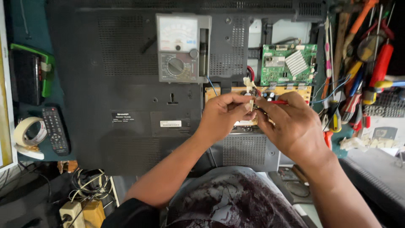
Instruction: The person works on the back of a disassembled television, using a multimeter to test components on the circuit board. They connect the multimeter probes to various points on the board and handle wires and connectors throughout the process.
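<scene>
Left hand (221,116) — fingers pressed together, pinching a small white connector (252,102) with red wires (252,74) rising from it. Right hand (291,124) — closed around a red test probe (278,101), tip aimed at the connector, just beside the left fingertips. Both hands nearly touching, held above a yellowish circuit board (295,90) exposed in the opened rear of a dark television back panel (122,76).

Beyond the hands: green circuit board (287,63) with a silver heat sink. Beyond the left hand: analogue multimeter (181,48) lying on the panel, dial and needle face up. Right of the right hand: rack of screwdrivers (363,63) with red, orange and yellow handles. Far left of the left hand: roll of tape (29,135), remote control (55,131). Near the left elbow: tangled cables over a power strip (74,211).

Handling note, as judgement: best done with the connector kept steady, probe tip on one contact only, fingers clear of bare metal — meter face kept in sight.
</scene>
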